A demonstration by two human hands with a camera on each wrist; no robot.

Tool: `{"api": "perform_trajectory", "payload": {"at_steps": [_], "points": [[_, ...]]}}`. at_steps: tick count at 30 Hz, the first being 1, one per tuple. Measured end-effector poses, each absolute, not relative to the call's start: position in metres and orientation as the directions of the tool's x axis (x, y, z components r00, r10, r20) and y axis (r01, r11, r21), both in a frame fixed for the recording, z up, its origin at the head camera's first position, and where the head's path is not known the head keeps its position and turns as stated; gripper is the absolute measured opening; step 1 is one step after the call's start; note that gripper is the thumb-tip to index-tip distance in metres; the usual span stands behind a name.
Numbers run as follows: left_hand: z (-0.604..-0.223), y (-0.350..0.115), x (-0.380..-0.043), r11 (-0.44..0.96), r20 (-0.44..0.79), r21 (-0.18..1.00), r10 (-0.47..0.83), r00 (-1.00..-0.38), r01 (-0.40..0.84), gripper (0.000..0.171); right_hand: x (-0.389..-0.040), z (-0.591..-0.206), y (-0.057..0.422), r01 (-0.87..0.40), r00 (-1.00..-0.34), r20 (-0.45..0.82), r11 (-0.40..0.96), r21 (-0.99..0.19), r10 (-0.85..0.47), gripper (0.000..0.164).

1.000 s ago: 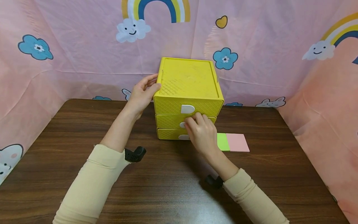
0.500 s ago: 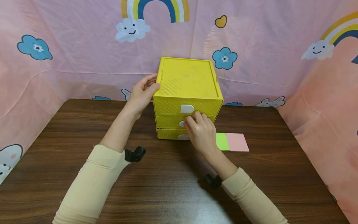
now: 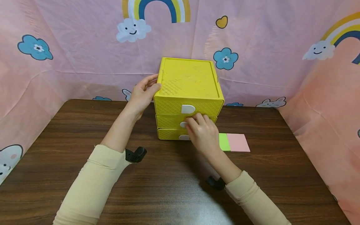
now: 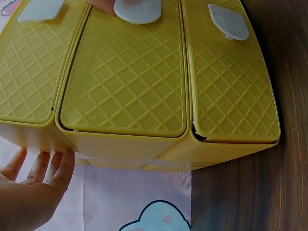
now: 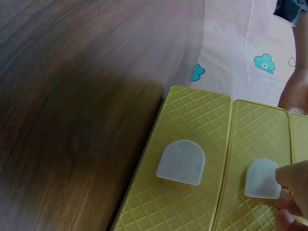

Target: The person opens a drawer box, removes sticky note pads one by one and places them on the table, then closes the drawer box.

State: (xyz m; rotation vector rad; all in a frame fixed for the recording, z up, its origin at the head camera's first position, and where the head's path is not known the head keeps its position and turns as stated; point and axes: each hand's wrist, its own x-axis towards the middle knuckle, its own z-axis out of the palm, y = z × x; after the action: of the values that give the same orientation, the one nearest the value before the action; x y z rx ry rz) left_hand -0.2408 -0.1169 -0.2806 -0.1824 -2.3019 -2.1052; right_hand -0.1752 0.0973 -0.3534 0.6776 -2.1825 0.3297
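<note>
A yellow three-tier drawer unit with a waffle-patterned front stands on the table. My left hand rests against its upper left side, thumb at the top edge; in the left wrist view its fairly straight fingers touch the side wall. With thumb and curled fingers, my right hand pinches the white handle of the middle drawer. White handles also mark the top drawer and the bottom drawer. All three drawers sit in the unit, their fronts nearly flush.
Right of the unit, a green paper square and a pink paper square lie side by side on the dark wooden table. A pink patterned cloth hangs behind and along both sides.
Almost nothing differs. Both hands keep their places at the drawer unit, the right one shifting only very slightly, and the drawers stay as they were.
</note>
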Motion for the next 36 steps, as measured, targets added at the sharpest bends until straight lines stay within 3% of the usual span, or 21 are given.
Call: {"api": "perform_trajectory", "payload": {"at_steps": [20,36], "points": [[-0.28,-0.117,-0.241,0.063,0.082,0.994,0.084,-0.993,0.088,0.048,-0.158,-0.358,0.112,-0.583,-0.586,0.741,0.806,-0.105,-0.327,0.034],[-0.281,-0.116,-0.241,0.062,0.099,0.993,0.078,-0.992,0.104,0.048,-0.154,-0.379,0.116,-0.544,-0.656,0.683,0.828,-0.134,-0.321,0.028]]}}
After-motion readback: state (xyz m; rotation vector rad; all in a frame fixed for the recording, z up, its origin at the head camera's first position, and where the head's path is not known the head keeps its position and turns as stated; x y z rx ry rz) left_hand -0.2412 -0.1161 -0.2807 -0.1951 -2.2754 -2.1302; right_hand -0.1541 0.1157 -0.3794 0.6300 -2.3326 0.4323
